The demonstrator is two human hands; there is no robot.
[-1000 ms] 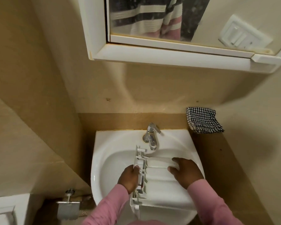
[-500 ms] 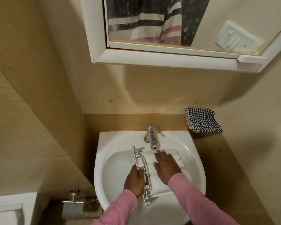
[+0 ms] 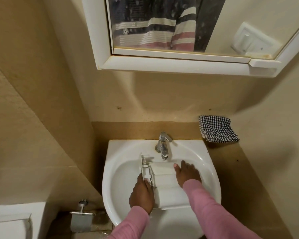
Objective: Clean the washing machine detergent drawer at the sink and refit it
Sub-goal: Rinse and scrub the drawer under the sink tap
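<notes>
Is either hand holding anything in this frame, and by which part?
The left hand grips the detergent drawer by its left end, over the sink. The right hand lies flat on the drawer's right side, fingers straight.

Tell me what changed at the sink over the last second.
The right hand slid left across the white plastic detergent drawer, then back to its right side. The left hand kept gripping the drawer's ribbed end; the drawer stayed in the white ceramic sink.
</notes>
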